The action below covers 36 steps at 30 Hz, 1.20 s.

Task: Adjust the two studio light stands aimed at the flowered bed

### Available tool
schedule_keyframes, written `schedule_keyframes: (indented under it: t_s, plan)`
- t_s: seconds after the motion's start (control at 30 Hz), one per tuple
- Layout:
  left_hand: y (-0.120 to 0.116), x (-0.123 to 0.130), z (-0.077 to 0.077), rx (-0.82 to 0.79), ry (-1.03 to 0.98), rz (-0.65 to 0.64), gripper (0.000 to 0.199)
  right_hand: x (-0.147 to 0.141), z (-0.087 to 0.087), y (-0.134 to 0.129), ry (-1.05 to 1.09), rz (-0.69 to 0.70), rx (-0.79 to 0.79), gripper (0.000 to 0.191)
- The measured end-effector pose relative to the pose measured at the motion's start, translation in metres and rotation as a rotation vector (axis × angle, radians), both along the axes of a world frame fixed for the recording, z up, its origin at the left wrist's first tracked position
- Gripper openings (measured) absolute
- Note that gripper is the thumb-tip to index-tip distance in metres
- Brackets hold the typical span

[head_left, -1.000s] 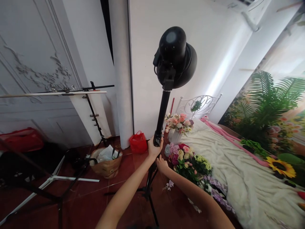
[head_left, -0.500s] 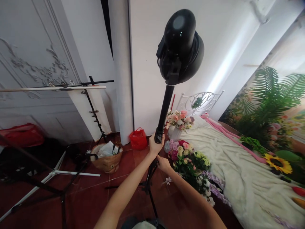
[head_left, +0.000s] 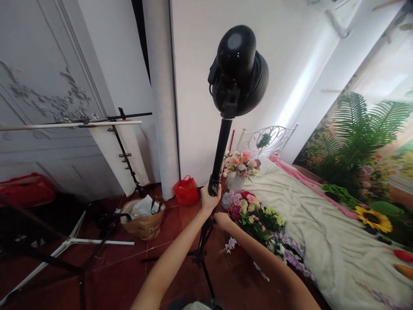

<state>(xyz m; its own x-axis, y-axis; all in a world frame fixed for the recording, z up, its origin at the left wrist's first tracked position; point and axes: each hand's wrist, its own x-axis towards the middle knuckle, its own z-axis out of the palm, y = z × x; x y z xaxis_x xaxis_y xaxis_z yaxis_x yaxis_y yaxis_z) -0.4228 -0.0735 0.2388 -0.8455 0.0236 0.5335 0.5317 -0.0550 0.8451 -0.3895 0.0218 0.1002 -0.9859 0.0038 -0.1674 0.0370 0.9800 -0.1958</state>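
A black studio light (head_left: 237,71) with a rounded housing and a coiled cable sits atop a black light stand (head_left: 222,148), tilted slightly to the right in view. My left hand (head_left: 210,200) is wrapped round the stand's pole just below a black clamp collar. Lower down, my right hand (head_left: 222,221) is closed against the stand at its lower joint; the fingertips and what they pinch are partly hidden. The stand's legs (head_left: 201,258) spread over the red tiled floor beneath my forearms.
Left are a woven basket (head_left: 145,224), a red bag (head_left: 186,191), a backdrop stand (head_left: 125,157) and white stand legs (head_left: 97,242). Artificial flowers (head_left: 250,211) and a vase (head_left: 236,181) stand close on the right, beside a bed with a cream blanket (head_left: 319,232).
The light head appears slightly lower and further left in view, and the whole scene has shifted a little. Both hands keep their places on the stand; the right forearm swings slightly outward.
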Motion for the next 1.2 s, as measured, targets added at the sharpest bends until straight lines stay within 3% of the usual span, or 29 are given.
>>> schedule_keyframes:
  t_s: [0.13, 0.23, 0.3, 0.43, 0.57, 0.83, 1.03, 1.2]
  plan:
    - [0.001, -0.001, -0.002, 0.016, -0.005, -0.004, 0.018, 0.029, -0.029, -0.011, 0.187, -0.001, -0.047, 0.047]
    - [0.000, -0.002, -0.003, 0.022, -0.011, -0.017, 0.018, 0.048, -0.069, -0.020, 0.500, -0.038, -0.173, 0.069]
    - [-0.001, -0.002, -0.004, 0.014, -0.006, -0.008, 0.018, 0.060, -0.099, -0.024, 0.594, -0.043, -0.253, 0.079]
    - [-0.001, -0.004, -0.014, 0.005, 0.007, -0.009, 0.019, 0.089, -0.150, -0.031, 0.494, -0.001, -0.341, 0.092]
    - [-0.001, -0.004, -0.040, 0.005, -0.014, -0.037, 0.018, 0.118, -0.177, -0.033, 0.349, -0.040, -0.436, 0.093]
    - [-0.008, 0.000, -0.110, -0.013, -0.113, -0.048, 0.020, 0.143, -0.176, -0.029, 0.240, -0.182, -0.498, 0.082]
    - [-0.014, 0.009, -0.137, -0.014, -0.191, -0.047, 0.025, 0.143, -0.173, -0.027, 0.274, -0.224, -0.514, 0.080]
    - [-0.018, 0.007, -0.149, -0.140, -0.176, -0.081, 0.028, 0.127, -0.144, -0.026, 0.399, -0.248, -0.580, 0.067]
